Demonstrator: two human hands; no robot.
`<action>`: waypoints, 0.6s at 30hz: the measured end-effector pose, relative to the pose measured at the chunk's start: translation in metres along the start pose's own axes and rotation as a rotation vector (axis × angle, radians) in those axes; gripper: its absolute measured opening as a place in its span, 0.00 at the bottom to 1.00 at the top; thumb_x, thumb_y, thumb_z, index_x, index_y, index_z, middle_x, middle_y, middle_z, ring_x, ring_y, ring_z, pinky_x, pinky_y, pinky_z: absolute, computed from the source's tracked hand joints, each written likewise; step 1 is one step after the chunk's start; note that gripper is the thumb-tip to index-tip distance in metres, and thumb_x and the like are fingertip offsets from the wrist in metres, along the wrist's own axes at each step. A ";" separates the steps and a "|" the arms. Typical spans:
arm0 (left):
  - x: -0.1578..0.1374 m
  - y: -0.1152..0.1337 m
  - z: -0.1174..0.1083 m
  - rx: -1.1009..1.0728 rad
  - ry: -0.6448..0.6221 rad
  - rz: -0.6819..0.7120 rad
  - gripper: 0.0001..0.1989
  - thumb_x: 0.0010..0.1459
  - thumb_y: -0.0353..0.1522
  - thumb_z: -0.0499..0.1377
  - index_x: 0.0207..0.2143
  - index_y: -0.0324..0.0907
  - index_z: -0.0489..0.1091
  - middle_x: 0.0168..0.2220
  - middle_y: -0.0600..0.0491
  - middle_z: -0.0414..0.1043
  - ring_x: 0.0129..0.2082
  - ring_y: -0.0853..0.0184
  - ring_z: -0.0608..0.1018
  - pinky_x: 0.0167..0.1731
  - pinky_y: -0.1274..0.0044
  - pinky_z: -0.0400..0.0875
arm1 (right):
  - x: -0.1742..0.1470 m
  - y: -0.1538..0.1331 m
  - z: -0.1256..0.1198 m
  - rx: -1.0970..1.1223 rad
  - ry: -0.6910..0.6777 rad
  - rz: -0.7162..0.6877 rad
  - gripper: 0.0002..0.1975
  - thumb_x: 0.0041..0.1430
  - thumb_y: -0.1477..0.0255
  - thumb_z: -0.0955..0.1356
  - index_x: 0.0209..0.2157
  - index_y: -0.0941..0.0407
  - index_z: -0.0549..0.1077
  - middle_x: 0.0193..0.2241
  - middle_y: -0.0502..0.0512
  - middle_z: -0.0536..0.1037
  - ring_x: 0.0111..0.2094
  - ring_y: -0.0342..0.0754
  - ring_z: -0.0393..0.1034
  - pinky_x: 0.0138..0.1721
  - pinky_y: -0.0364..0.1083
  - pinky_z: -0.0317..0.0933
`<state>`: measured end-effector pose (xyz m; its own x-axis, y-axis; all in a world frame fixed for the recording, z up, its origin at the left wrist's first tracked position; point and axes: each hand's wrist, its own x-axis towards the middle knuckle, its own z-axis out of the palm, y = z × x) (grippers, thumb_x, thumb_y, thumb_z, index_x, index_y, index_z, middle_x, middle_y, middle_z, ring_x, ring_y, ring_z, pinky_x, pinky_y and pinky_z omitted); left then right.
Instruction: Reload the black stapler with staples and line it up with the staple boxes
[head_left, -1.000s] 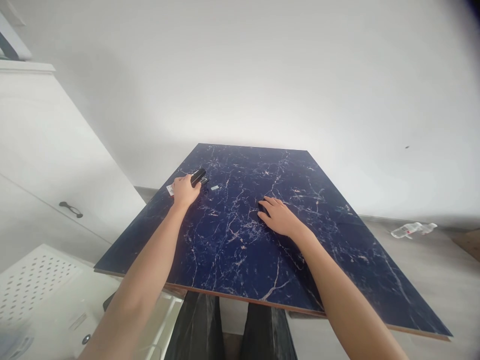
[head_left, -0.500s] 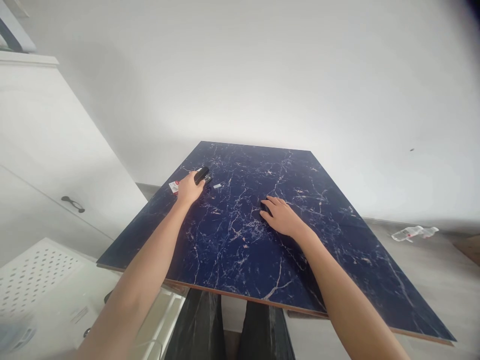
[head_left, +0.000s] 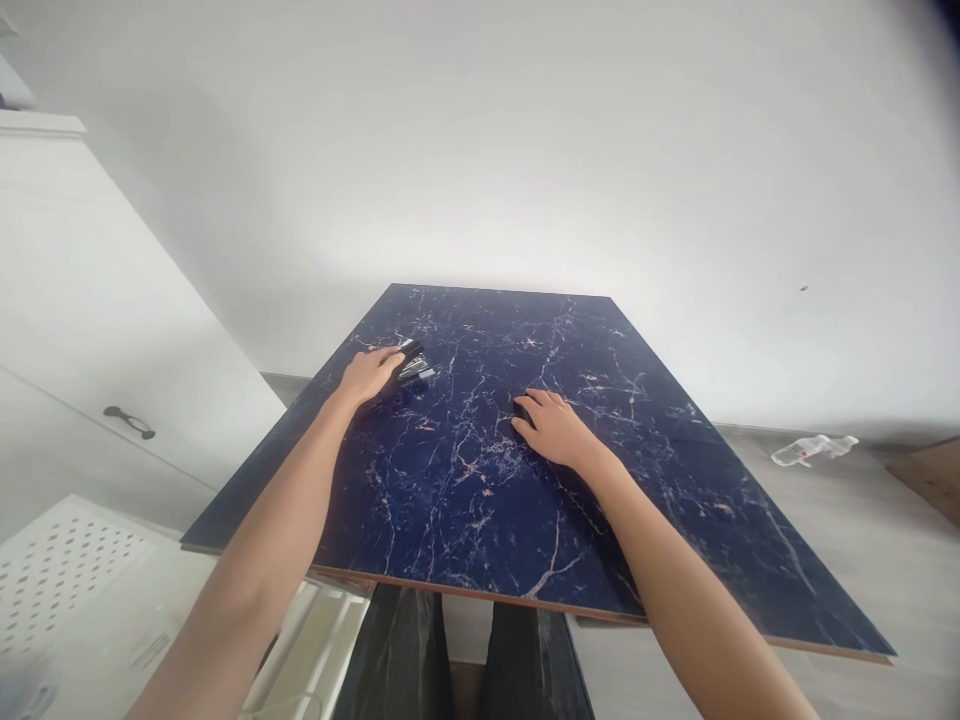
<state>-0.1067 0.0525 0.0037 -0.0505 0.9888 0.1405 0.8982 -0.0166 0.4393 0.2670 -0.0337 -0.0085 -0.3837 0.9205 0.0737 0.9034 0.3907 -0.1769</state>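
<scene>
A blue marble-patterned tabletop (head_left: 465, 500) lies in front of me. Toward its far left, my left hand (head_left: 367, 375) is closed around a black stapler (head_left: 411, 355), with shiny metal parts facing right. A small pale strip (head_left: 427, 374) sits at the stapler's right end; whether they touch I cannot tell. Farther right, my right hand (head_left: 553, 428) rests palm down on the tabletop, its fingers stretched out and slightly bent. Dark shadow lies under those fingertips. The red-and-white packet seen earlier beside my left hand is now hidden.
A white cabinet (head_left: 97, 300) with a dark handle (head_left: 129, 422) stands left of the table. Below it is a white perforated panel (head_left: 64, 565). Clear plastic bottles (head_left: 814, 450) lie on the floor at right, near a brown box (head_left: 930, 480). A pale wall (head_left: 510, 150) rises behind.
My left hand has shifted slightly left and turned the stapler, bringing it near the pale strip. The red-and-white packet has gone out of sight. My right hand stays in place; the view has shifted slightly.
</scene>
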 end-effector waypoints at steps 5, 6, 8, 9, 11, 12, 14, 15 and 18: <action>-0.010 0.019 0.007 -0.092 -0.113 0.143 0.32 0.66 0.54 0.47 0.64 0.50 0.67 0.58 0.49 0.74 0.54 0.51 0.76 0.51 0.67 0.67 | 0.001 0.000 0.001 0.003 0.000 0.005 0.29 0.71 0.58 0.56 0.65 0.58 0.66 0.66 0.67 0.62 0.66 0.66 0.55 0.64 0.61 0.52; -0.012 0.023 0.008 -0.110 -0.136 0.166 0.32 0.66 0.54 0.48 0.64 0.49 0.67 0.57 0.48 0.75 0.52 0.52 0.77 0.50 0.66 0.68 | 0.001 0.000 0.001 0.002 0.003 0.003 0.29 0.71 0.58 0.56 0.65 0.58 0.66 0.66 0.67 0.62 0.66 0.66 0.55 0.64 0.61 0.52; -0.018 0.032 0.010 -0.147 -0.172 0.230 0.32 0.65 0.54 0.48 0.63 0.49 0.68 0.55 0.47 0.76 0.50 0.53 0.78 0.49 0.67 0.69 | 0.000 -0.001 0.001 -0.003 0.009 0.001 0.28 0.71 0.58 0.56 0.64 0.58 0.66 0.66 0.67 0.63 0.66 0.65 0.55 0.64 0.61 0.52; -0.021 0.036 0.012 -0.162 -0.189 0.269 0.32 0.65 0.54 0.49 0.63 0.49 0.68 0.55 0.48 0.76 0.49 0.53 0.79 0.48 0.67 0.69 | 0.000 -0.001 0.001 -0.006 0.011 0.002 0.28 0.71 0.58 0.57 0.64 0.58 0.66 0.66 0.67 0.63 0.66 0.65 0.55 0.64 0.60 0.52; -0.027 0.045 0.016 -0.181 -0.216 0.335 0.32 0.65 0.54 0.49 0.63 0.49 0.68 0.56 0.48 0.75 0.48 0.53 0.79 0.46 0.68 0.70 | 0.000 -0.001 0.002 -0.011 0.017 0.002 0.28 0.71 0.58 0.57 0.64 0.58 0.66 0.66 0.66 0.63 0.66 0.65 0.56 0.64 0.60 0.52; -0.030 0.049 0.018 -0.184 -0.229 0.359 0.32 0.65 0.54 0.49 0.64 0.49 0.67 0.56 0.47 0.75 0.48 0.53 0.79 0.45 0.68 0.70 | 0.001 -0.001 0.003 -0.013 0.019 -0.001 0.28 0.71 0.58 0.57 0.64 0.58 0.66 0.65 0.67 0.63 0.66 0.64 0.56 0.64 0.60 0.52; -0.036 0.057 0.022 -0.184 -0.251 0.386 0.33 0.65 0.54 0.49 0.65 0.49 0.65 0.57 0.46 0.74 0.50 0.52 0.79 0.45 0.68 0.71 | 0.001 0.000 0.004 -0.015 0.025 -0.008 0.28 0.72 0.59 0.57 0.64 0.58 0.66 0.65 0.67 0.63 0.66 0.64 0.56 0.64 0.60 0.52; -0.039 0.061 0.022 -0.180 -0.258 0.388 0.33 0.65 0.54 0.49 0.66 0.50 0.65 0.57 0.46 0.74 0.51 0.51 0.78 0.46 0.68 0.71 | 0.001 0.000 0.004 -0.014 0.025 -0.012 0.28 0.72 0.59 0.57 0.64 0.58 0.66 0.65 0.67 0.63 0.66 0.64 0.56 0.64 0.60 0.52; -0.042 0.064 0.015 -0.172 -0.297 0.393 0.32 0.66 0.54 0.48 0.66 0.51 0.64 0.59 0.47 0.72 0.54 0.50 0.76 0.48 0.66 0.71 | 0.000 0.001 0.004 -0.010 0.019 -0.016 0.28 0.72 0.58 0.57 0.65 0.58 0.66 0.66 0.68 0.63 0.67 0.65 0.55 0.64 0.61 0.52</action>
<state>-0.0404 0.0124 0.0132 0.4245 0.9021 0.0774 0.7384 -0.3944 0.5470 0.2676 -0.0334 -0.0125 -0.3946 0.9140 0.0949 0.8990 0.4053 -0.1659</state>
